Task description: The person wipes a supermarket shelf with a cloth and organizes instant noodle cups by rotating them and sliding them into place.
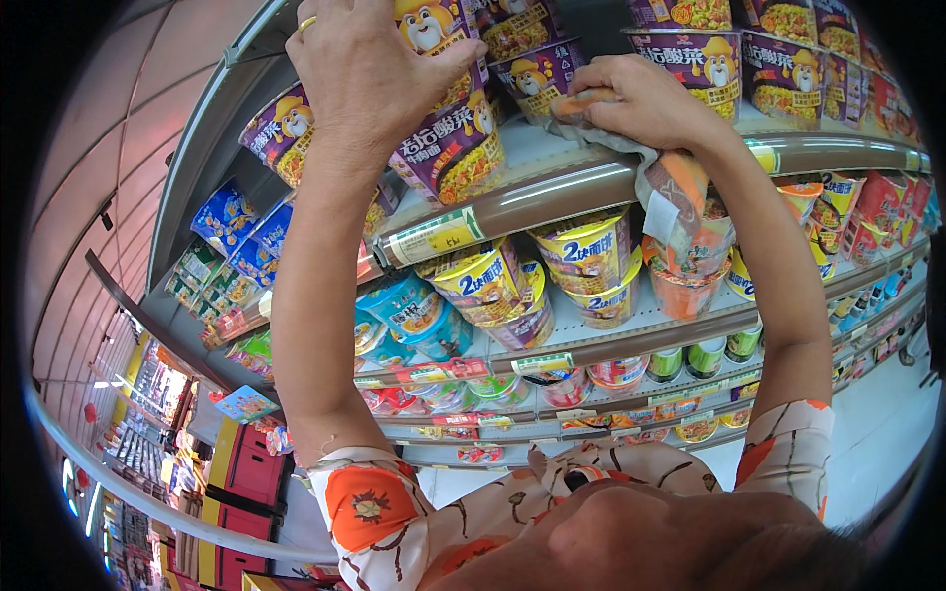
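Observation:
My left hand (362,70) is raised at the upper left against a stack of purple instant noodle cups (451,151), thumb spread across the upper cup; its fingertips are cut off by the picture's rim. To the right, my right hand (635,100) grips a grey and orange cloth (669,185), which lies on the upper shelf (547,155) and hangs over its front rail. More purple noodle cups (536,81) stand behind, between the hands, and another stack (709,74) rises just beyond my right hand.
Below, a shelf holds yellow-lidded noodle cups (584,258), blue noodle bowls (414,310) and an orange cup (684,292). Price tags (432,236) line the brown shelf rail (562,185). Lower shelves carry green cups (706,358). Blue packets (225,210) lie at the left, near the unit's metal side edge.

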